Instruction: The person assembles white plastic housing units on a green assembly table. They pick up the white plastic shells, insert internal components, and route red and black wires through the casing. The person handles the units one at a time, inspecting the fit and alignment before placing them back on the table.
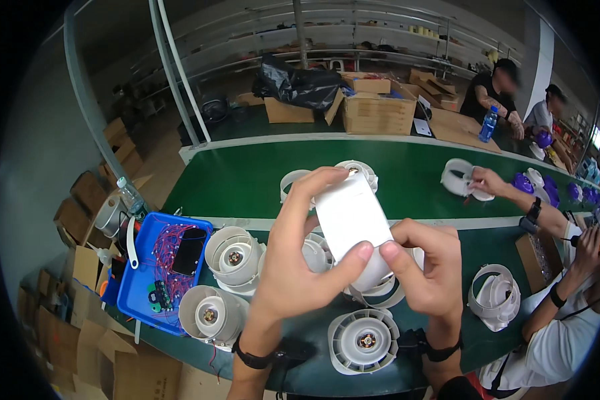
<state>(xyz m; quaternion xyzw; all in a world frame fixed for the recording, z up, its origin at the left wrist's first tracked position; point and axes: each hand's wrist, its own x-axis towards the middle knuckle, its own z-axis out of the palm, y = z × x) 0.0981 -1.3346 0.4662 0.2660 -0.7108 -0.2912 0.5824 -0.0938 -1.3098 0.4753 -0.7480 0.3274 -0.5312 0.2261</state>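
The smooth white casing [355, 217] was up off the surface [477, 243], between the two hands and above the white housings; the left hand [290, 267] pinched it, thumb at the near edge and fingers reaching over the far left corner; the right hand [430, 267] pinched the near right corner, thumb in front, its curled fingers partly hidden; gripping opposite sides probably kept it steady, with the broad face tilted toward the wearer's eyes.

Just below, a round white housing [363, 341] lay face up, its middle exposed; two more, a rear-left housing [233, 257] and a front-left housing [210, 315], stood beside the blue tray [135, 288], whose walls seemed meant to gather the loose red wires [170, 250] and a flat black piece [189, 252].

The surface was dark green; beyond a pale rail ran a brighter green strip [240, 167], where a co-worker's hand [488, 183] held a white ring-shaped part [457, 177]; farther back were cardboard boxes [379, 115], a black plastic bag [293, 83], a blue bottle [489, 125], two seated people and metal shelving.
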